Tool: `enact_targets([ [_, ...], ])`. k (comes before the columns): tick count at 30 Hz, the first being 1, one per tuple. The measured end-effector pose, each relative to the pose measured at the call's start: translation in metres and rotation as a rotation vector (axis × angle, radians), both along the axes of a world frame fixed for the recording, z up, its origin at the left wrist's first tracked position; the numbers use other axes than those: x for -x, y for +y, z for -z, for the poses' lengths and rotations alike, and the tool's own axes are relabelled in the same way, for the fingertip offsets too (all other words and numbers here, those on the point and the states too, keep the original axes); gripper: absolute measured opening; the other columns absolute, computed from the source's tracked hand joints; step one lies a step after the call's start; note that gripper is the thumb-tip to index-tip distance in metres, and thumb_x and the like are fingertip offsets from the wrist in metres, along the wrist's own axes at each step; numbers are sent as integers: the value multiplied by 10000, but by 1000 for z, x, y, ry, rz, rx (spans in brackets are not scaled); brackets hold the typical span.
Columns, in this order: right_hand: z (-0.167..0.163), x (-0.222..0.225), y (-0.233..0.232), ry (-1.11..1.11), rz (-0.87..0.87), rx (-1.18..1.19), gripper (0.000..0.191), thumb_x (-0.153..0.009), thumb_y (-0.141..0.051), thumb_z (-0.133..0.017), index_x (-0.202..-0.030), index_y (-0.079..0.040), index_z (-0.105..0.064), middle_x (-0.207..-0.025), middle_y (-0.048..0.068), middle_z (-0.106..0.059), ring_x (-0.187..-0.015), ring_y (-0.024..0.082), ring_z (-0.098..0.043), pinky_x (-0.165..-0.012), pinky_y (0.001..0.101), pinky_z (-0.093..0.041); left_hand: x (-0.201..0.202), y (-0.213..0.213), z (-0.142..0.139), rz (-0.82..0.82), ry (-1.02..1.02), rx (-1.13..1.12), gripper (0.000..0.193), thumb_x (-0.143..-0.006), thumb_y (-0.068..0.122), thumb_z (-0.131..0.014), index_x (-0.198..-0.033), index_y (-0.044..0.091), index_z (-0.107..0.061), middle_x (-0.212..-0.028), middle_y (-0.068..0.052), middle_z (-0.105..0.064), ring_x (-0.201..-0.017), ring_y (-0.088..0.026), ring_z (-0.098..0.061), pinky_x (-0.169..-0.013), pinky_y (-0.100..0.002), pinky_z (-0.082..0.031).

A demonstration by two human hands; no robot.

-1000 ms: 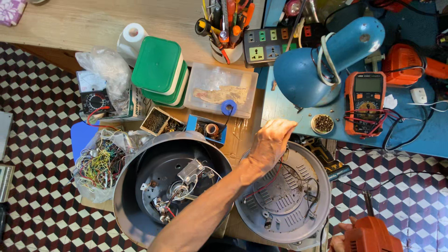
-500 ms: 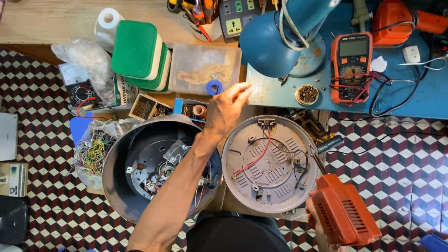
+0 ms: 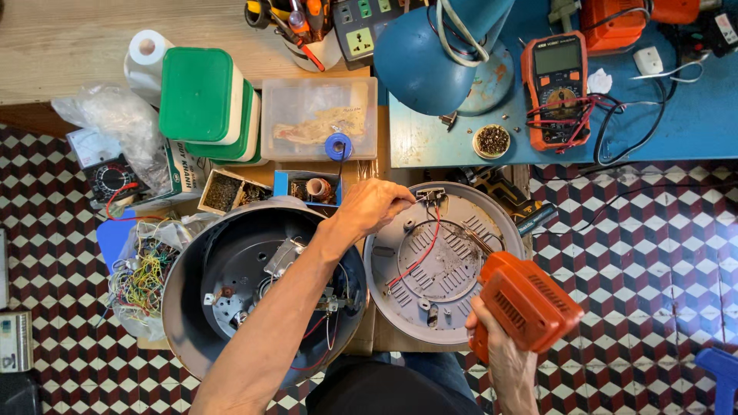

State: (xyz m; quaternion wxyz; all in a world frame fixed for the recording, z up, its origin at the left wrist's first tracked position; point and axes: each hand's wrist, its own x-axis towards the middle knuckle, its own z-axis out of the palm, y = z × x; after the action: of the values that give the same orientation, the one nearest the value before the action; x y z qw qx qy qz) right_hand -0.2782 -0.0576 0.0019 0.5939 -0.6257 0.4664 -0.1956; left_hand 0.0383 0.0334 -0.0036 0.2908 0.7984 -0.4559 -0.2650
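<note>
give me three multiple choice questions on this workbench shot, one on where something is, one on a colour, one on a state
1. Where is the left hand?
A. on the blue lamp
B. at the top edge of the round grey base plate, by the red wire
C. inside the green boxes

2. What colour is the power tool in the right hand?
A. orange
B. green
C. white

3. How does the grey pot shell stand?
A. closed with a lid
B. wrapped in plastic
C. open, with its inner parts and wires showing

Answers:
1 B: the fingers rest at the rim of the round grey base plate, where the red wire ends.
2 A: its body is orange.
3 C: metal parts and wires show inside it.
</note>
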Motion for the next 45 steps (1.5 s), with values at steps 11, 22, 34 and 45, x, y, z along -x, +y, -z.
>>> enact_targets([
  [11,-13,-68,-1,-10,37,-321,269,-891,-141,-695,-1105,20,-671,-683,93,-644,-554,165,-627,-502,309,-542,14,-16,60,20,-52,-41,120,-789,148,-694,-885,125,-762,-771,-144,-718,-763,-377,-692,-638,-488,-513],
  [22,17,-77,-21,2,18,-400,281,-862,-139,-719,-1092,16,-679,-805,80,-674,-577,147,-653,-478,313,-561,22,-16,66,-75,-21,20,117,-869,143,-666,-931,75,-738,-813,-166,-717,-766,-396,-681,-651,-493,-520],
  [34,25,-89,-13,29,92,-442,298,-875,-186,-729,-1105,-3,-680,-773,65,-647,-556,140,-640,-470,303,-549,25,-22,58,-100,-57,-81,95,-854,148,-664,-872,78,-725,-777,-149,-707,-748,-381,-675,-626,-500,-491],
  [45,26,-91,-16,146,67,-492,330,-904,-233,-724,-1075,45,-670,-724,130,-641,-540,164,-631,-428,329,-533,25,-23,63,-76,-75,-69,70,-814,101,-666,-837,71,-725,-801,-163,-712,-772,-389,-672,-630,-509,-499],
])
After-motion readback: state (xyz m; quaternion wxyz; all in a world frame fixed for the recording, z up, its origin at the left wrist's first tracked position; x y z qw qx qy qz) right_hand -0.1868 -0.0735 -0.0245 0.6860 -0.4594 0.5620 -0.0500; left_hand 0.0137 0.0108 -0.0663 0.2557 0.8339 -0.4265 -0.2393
